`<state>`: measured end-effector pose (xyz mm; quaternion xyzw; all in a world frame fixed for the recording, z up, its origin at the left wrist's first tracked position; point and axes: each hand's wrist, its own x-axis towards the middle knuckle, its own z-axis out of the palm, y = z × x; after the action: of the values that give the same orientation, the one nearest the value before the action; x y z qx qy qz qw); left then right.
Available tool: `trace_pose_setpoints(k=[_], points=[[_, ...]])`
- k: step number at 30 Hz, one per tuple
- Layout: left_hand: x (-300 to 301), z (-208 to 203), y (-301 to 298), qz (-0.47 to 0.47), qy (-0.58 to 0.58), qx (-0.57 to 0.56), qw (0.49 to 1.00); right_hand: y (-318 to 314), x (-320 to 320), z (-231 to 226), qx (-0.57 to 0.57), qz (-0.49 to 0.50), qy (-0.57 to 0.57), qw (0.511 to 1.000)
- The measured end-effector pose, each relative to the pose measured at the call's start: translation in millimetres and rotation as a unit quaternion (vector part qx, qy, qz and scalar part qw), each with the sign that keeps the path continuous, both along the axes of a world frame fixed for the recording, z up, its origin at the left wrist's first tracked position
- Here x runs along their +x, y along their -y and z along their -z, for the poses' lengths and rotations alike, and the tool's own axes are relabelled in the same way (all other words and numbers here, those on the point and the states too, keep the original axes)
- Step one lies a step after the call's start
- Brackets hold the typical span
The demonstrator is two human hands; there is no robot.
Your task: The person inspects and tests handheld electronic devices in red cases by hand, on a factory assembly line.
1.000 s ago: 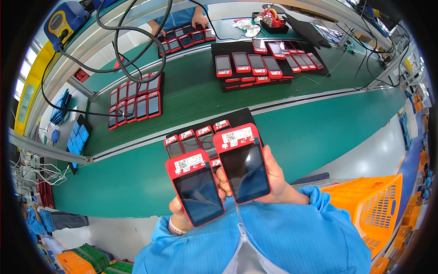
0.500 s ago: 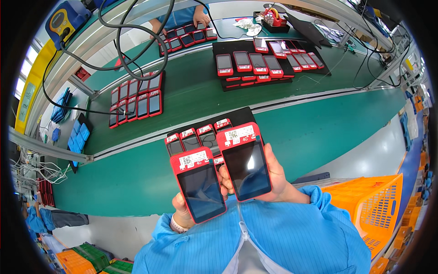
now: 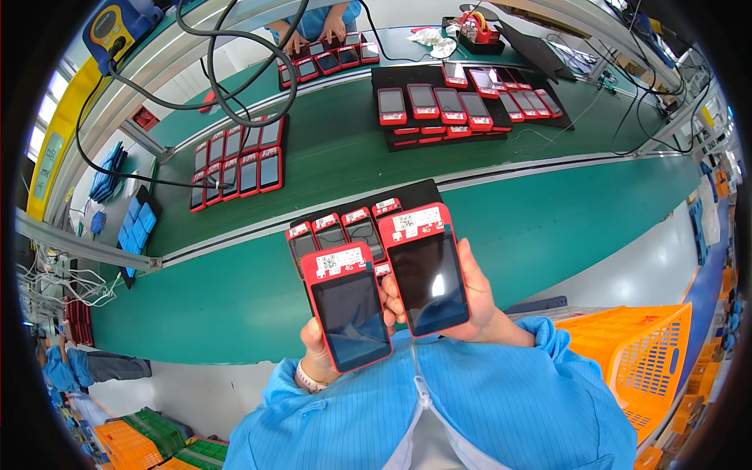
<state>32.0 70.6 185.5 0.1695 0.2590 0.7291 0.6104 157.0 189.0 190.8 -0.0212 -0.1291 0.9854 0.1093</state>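
A: Hands first?

B: Left hand (image 3: 319, 360), lower centre of frame: grip closed around a red-framed handheld (image 3: 352, 317), thumb at its left edge. Right hand (image 3: 483, 304), just right of centre: grip closed around a second red handheld (image 3: 427, 286), thumb along its right edge.

A: How do the pair sit?

B: Side by side, tops leaning left, right one slightly higher in frame. Screens dark, with reflections; white labels across the top ends. Fingertips (image 3: 389, 287) show between them; cannot tell whose.

A: Directly behind?

B: Black mat (image 3: 427, 193) on the green worktop (image 3: 188, 313), bearing more red units (image 3: 359, 225), partly hidden.

A: Farther out?

B: Two rows of units (image 3: 248, 171) left of centre; larger group (image 3: 450, 104) upper right. Co-worker's hands (image 3: 334, 30) at another batch (image 3: 327, 61), top centre. Orange crate (image 3: 583, 333), lower right. Dark cable (image 3: 291, 84) loops, upper left.
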Motion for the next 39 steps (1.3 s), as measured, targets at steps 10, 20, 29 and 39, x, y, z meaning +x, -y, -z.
trace_pose_setpoints(k=[10,20,29,39], points=[[-0.6,2.6,-2.3,0.003,-0.001,0.003,1.0,-2.6,-1.4,1.0,0.003,-0.011,-0.008,1.0],[-1.2,5.0,0.1,0.017,0.018,0.008,1.0,-1.4,-1.2,3.2,-0.005,-0.004,-0.006,1.0],[-2.4,9.2,0.0,0.033,0.003,0.012,0.999,-2.2,-0.3,3.5,-0.003,-0.01,0.005,1.0],[-1.1,11.2,0.5,0.024,0.014,-0.041,0.999,-2.9,-0.6,5.6,-0.034,-0.016,0.03,0.999]])
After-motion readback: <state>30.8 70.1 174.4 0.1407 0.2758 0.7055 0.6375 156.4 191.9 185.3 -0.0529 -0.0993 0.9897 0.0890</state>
